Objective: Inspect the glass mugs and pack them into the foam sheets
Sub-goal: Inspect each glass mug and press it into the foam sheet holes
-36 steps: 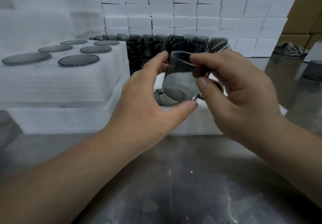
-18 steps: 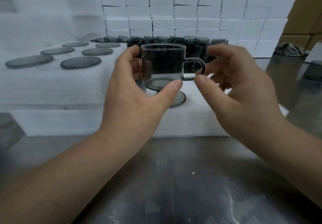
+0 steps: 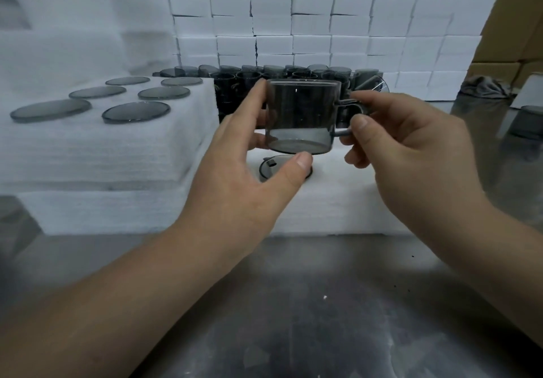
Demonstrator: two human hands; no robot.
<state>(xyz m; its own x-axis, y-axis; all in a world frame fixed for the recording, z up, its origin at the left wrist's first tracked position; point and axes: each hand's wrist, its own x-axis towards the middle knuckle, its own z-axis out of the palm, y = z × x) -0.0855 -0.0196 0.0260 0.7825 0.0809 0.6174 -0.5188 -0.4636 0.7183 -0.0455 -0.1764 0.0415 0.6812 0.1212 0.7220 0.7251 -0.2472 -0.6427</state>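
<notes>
Left hand [image 3: 235,172]: wrapped round the glass mug [image 3: 299,113], thumb under the base edge, fingers up the far side by the rim.
Right hand [image 3: 411,142]: thumb and fingertips pinching the mug's handle [image 3: 349,119], other fingers loosely curled.
Mug: held upright in the air between both hands, mouth up, just above the low foam sheet [image 3: 338,201]. Smoky tinted glass, and I can't spot any chips from here.
Handling: my guess is light, rigid and pretty slick, and obviously it'll crack if knocked. The handle joint looks like the weak spot.
Where to hold: I'd carry the weight on the body, thumb under the base like now, and use the handle only for turning it.
Foam: soft white stuff that should cushion fine. There's a dark round spot [image 3: 270,169] right under the mug, and I can't tell if it's an empty pocket or a piece already seated.
Around: a taller foam stack [image 3: 117,148] to the left with grey glass discs [image 3: 135,112] on top, a row of more mugs [image 3: 293,73] behind, all on a steel table [image 3: 293,304].
</notes>
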